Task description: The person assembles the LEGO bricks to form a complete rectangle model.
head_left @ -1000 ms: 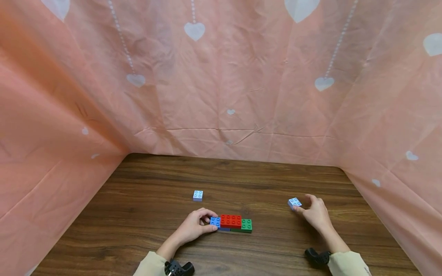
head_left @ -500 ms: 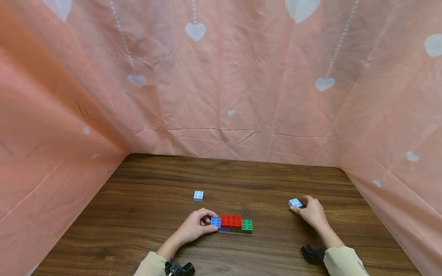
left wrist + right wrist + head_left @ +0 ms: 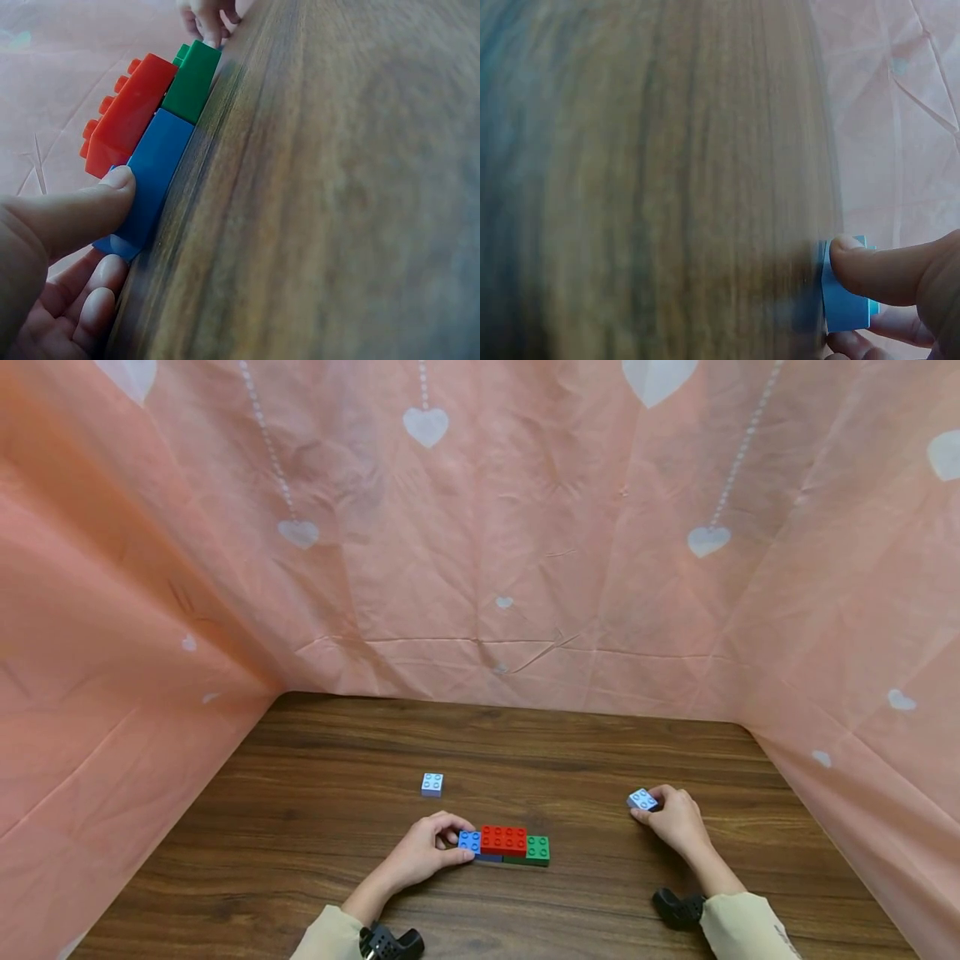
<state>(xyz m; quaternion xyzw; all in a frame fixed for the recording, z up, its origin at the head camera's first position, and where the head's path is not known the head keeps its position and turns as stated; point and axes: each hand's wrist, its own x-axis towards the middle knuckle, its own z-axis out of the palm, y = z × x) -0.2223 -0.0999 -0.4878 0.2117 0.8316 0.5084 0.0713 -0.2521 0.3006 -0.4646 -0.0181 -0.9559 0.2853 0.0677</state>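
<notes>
My left hand (image 3: 422, 853) holds the left end of a joined row of toy building bricks, thumb on the near side of the blue brick (image 3: 159, 161). A red brick (image 3: 503, 840) sits on top, bridging the blue one and a green brick (image 3: 537, 850) at the right end. Off to the right, my right hand (image 3: 678, 821) pinches a small light-blue brick (image 3: 642, 800) with four-stud-square shape between thumb and fingers. In the right wrist view the thumb lies across this light-blue brick (image 3: 844, 296), low at the table surface.
Another light-blue brick (image 3: 431, 784) lies on the wooden table (image 3: 345, 752), beyond my left hand. Pink curtains (image 3: 480, 568) with pale hearts stand around the table's back and sides. Black wrist devices (image 3: 678, 909) are strapped at both wrists.
My right hand has shifted slightly left and closed further around the light-blue brick, which has barely moved. The left hand and the joined bricks stay in place.
</notes>
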